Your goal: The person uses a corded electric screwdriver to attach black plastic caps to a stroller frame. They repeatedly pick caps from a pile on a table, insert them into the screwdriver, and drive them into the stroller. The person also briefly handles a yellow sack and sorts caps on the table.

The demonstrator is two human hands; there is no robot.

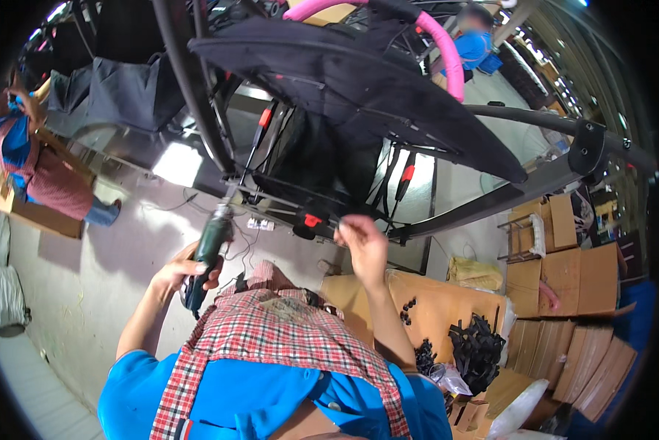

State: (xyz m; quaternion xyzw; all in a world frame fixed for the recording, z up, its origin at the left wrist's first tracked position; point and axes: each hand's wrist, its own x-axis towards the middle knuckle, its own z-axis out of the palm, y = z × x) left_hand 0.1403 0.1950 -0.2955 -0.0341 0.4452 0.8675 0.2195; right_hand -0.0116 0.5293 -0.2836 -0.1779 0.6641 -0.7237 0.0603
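Note:
My left hand (186, 271) is wrapped round a dark green power screwdriver (212, 242). Its tip points up at the lower frame of a black stroller (359, 81), near a metal bar; whether it touches is hard to tell. My right hand (362, 246) is slightly blurred, with thumb and fingers pinched together close to the stroller's near edge. What sits in that pinch, if anything, is too small to see. Between my hands a black part with a red tab (312, 221) is on the frame. A pink foam handle (447, 55) curves over the black fabric.
A cardboard surface (403, 286) at my right carries black plastic parts (476, 352). Cardboard boxes (564, 271) stand farther right. One co-worker (40, 165) is at the far left, another (472, 48) at the back right. A cable (172, 207) lies on the floor.

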